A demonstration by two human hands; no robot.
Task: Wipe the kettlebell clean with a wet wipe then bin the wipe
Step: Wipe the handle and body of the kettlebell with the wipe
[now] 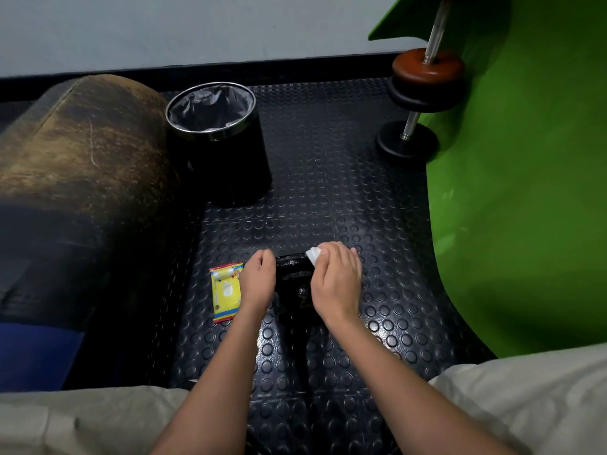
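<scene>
The black kettlebell sits on the studded floor between both hands. The left hand curls around its handle; the right hand pinches a white wipe against it. The bin stands beyond, the wipe packet just left.

The right hand presses a wet wipe on the kettlebell.

Had open bumpy floor up to the bin, squeezed between the brown couch arm and green wall.
</scene>
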